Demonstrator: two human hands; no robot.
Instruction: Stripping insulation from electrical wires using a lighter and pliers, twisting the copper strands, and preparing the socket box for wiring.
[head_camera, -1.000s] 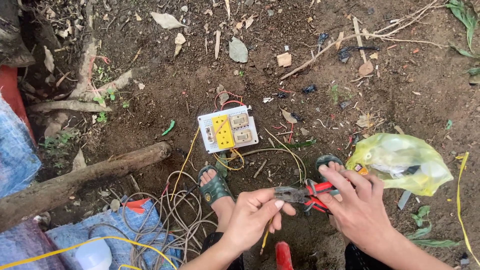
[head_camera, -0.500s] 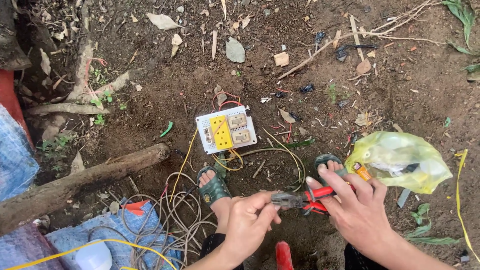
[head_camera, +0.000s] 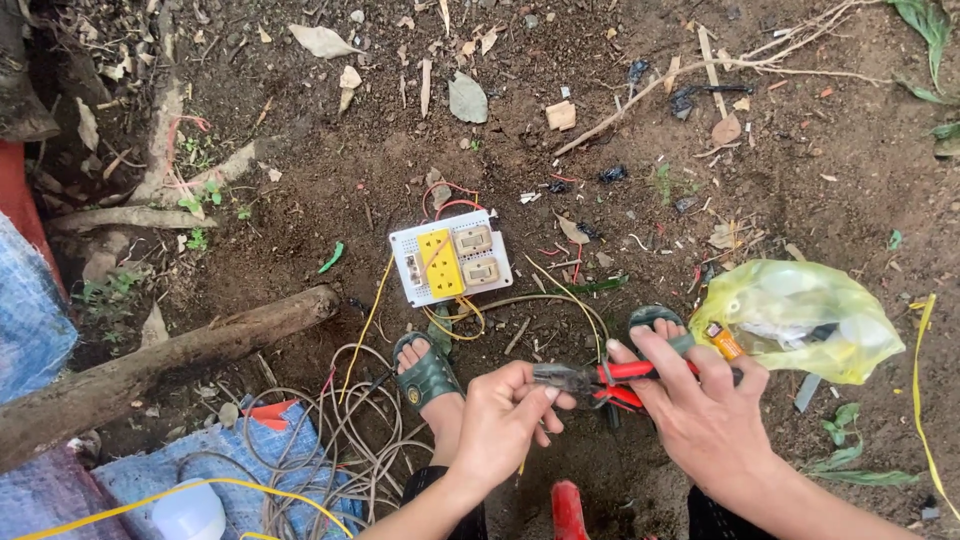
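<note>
Crouched over bare dirt. Right hand (head_camera: 706, 420) wrapped around the red handles of the pliers (head_camera: 598, 380), fingers curled tight. Left hand (head_camera: 503, 418) at the pliers' nose, fingertips pinched together there; whether on a wire, cannot tell. Just beyond, between the green sandals (head_camera: 428, 372), a white socket board (head_camera: 450, 258) with yellow wire (head_camera: 366, 325) trailing. Yellow plastic bag (head_camera: 800, 318) beside the right hand.

The pliers' jaws (head_camera: 560, 378) are partly covered by the left hand (head_camera: 500, 420). What is pinched there cannot be told. The red tool (head_camera: 568, 510) is cut off by the bottom edge. The yellow bag's (head_camera: 800, 315) contents are blurred.
</note>
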